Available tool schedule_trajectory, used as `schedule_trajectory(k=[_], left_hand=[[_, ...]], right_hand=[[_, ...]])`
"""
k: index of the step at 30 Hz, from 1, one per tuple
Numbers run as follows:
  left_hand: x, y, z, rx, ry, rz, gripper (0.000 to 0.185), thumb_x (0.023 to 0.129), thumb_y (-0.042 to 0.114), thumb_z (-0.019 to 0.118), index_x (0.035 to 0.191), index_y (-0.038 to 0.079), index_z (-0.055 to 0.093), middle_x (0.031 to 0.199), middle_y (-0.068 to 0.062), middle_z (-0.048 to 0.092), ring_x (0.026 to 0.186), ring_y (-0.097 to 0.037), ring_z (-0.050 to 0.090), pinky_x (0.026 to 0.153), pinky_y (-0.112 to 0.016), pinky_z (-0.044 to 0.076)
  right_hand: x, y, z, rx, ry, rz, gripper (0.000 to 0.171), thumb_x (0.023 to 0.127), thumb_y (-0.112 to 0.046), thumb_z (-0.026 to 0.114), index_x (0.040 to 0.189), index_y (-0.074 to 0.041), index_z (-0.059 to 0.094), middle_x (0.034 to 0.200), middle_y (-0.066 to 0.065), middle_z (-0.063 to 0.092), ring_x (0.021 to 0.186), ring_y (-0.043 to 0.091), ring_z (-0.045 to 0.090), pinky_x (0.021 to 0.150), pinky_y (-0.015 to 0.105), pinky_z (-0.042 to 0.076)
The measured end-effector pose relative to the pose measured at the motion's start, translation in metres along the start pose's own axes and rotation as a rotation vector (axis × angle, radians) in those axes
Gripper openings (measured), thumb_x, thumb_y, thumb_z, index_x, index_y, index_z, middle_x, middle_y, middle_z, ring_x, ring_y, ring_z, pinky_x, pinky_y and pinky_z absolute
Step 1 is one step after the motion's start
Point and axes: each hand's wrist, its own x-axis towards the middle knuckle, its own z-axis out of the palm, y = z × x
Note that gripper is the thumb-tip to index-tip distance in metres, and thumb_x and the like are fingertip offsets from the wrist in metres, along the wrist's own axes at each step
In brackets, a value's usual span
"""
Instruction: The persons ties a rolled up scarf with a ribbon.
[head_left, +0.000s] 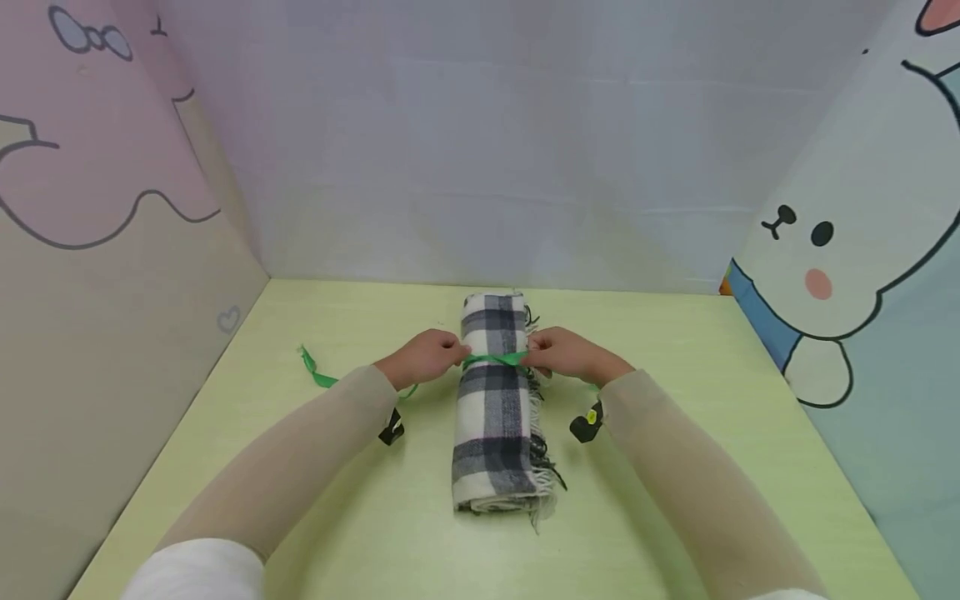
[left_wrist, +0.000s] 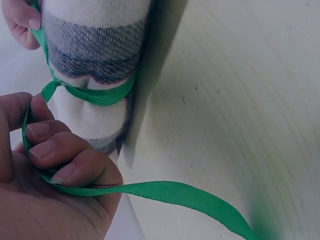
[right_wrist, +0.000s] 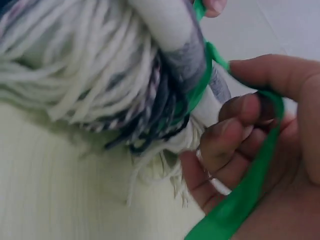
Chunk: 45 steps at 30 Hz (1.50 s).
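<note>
Hands (head_left: 495,357) pinch ribbon (head_left: 495,360) round scarf (head_left: 495,417) (mid-table).

A pale green table (head_left: 675,350) fills the floor of the booth, closed in by panels on three sides. Behind the table stands a plain white wall (head_left: 495,150) — to its left a pink panel (head_left: 90,183) with outline drawings, to its right a cartoon rabbit panel (head_left: 847,242).
</note>
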Motion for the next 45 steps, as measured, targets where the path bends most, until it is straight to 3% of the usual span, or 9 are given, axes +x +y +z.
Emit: schedule_trajectory(k=[6, 12, 16, 24, 29, 33, 35, 39, 45], left_hand=[[-0.004, -0.003, -0.002, -0.011, 0.005, 0.0, 0.039, 0.11, 0.034, 0.053, 0.079, 0.01, 0.051, 0.106, -0.017, 0.067, 0.067, -0.021, 0.046, 0.083, -0.042, 0.045], [-0.009, -0.007, -0.009, 0.005, 0.043, -0.027, 0.04, 0.109, 0.034, 0.054, 0.076, 0.013, 0.05, 0.076, -0.006, 0.055, 0.066, -0.021, 0.047, 0.081, -0.04, 0.046], [-0.014, -0.011, -0.017, 0.012, 0.065, -0.053, 0.04, 0.109, 0.035, 0.054, 0.077, 0.012, 0.05, 0.066, 0.0, 0.042, 0.058, -0.018, 0.034, 0.074, -0.038, 0.042], [-0.026, -0.028, -0.031, 0.0, 0.102, -0.119, 0.038, 0.107, 0.034, 0.058, 0.078, 0.011, 0.051, 0.066, 0.0, 0.04, 0.057, -0.018, 0.032, 0.062, -0.035, 0.035], [-0.037, -0.043, -0.041, -0.026, 0.089, -0.129, 0.037, 0.107, 0.035, 0.057, 0.081, 0.008, 0.052, 0.071, -0.003, 0.042, 0.061, -0.019, 0.033, 0.065, -0.037, 0.036], [-0.044, -0.06, -0.051, -0.09, 0.066, -0.133, 0.038, 0.109, 0.036, 0.052, 0.096, 0.001, 0.058, 0.085, -0.006, 0.045, 0.077, -0.022, 0.039, 0.074, -0.04, 0.037], [-0.048, -0.065, -0.056, -0.119, 0.061, -0.144, 0.04, 0.109, 0.037, 0.05, 0.104, -0.001, 0.06, 0.083, -0.005, 0.044, 0.079, -0.022, 0.04, 0.077, -0.04, 0.037], [-0.056, -0.072, -0.064, -0.198, 0.066, -0.175, 0.038, 0.109, 0.037, 0.05, 0.094, 0.003, 0.054, 0.069, 0.001, 0.035, 0.067, -0.02, 0.035, 0.072, -0.037, 0.035], [-0.066, -0.076, -0.071, -0.192, 0.104, -0.176, 0.035, 0.11, 0.033, 0.051, 0.086, 0.007, 0.048, 0.067, 0.0, 0.036, 0.067, -0.021, 0.037, 0.069, -0.036, 0.034]], right_hand=[[-0.009, 0.004, -0.008, -0.006, 0.048, -0.023, 0.04, 0.106, -0.028, 0.062, 0.073, -0.012, 0.046, 0.071, 0.003, 0.04, 0.064, 0.023, 0.04, 0.078, 0.056, 0.05], [-0.02, 0.009, -0.02, -0.031, 0.06, 0.012, 0.034, 0.106, -0.032, 0.062, 0.083, -0.008, 0.055, 0.087, 0.011, 0.05, 0.078, 0.029, 0.047, 0.082, 0.059, 0.049], [-0.028, 0.017, -0.029, -0.024, 0.092, 0.043, 0.035, 0.106, -0.034, 0.062, 0.085, -0.007, 0.054, 0.093, 0.016, 0.051, 0.081, 0.03, 0.047, 0.085, 0.057, 0.048], [-0.046, 0.028, -0.043, -0.053, 0.125, 0.026, 0.032, 0.107, -0.025, 0.059, 0.084, -0.008, 0.045, 0.073, 0.005, 0.041, 0.064, 0.022, 0.036, 0.074, 0.047, 0.04], [-0.057, 0.041, -0.05, -0.036, 0.139, 0.051, 0.03, 0.106, -0.022, 0.058, 0.086, -0.006, 0.045, 0.07, 0.003, 0.038, 0.064, 0.021, 0.035, 0.07, 0.043, 0.037], [-0.067, 0.053, -0.059, -0.039, 0.155, 0.091, 0.031, 0.106, -0.023, 0.059, 0.091, 0.002, 0.049, 0.071, 0.004, 0.041, 0.067, 0.024, 0.039, 0.071, 0.04, 0.036], [-0.073, 0.058, -0.063, -0.023, 0.162, 0.107, 0.031, 0.107, -0.024, 0.058, 0.094, 0.004, 0.05, 0.073, 0.006, 0.043, 0.07, 0.025, 0.041, 0.073, 0.041, 0.036], [-0.084, 0.068, -0.071, 0.005, 0.15, 0.135, 0.031, 0.108, -0.025, 0.055, 0.093, 0.002, 0.051, 0.076, 0.008, 0.047, 0.082, 0.03, 0.05, 0.081, 0.043, 0.041], [-0.099, 0.081, -0.081, 0.111, 0.14, 0.122, 0.033, 0.109, -0.024, 0.054, 0.091, 0.003, 0.047, 0.074, 0.008, 0.043, 0.099, 0.039, 0.056, 0.1, 0.049, 0.05]])
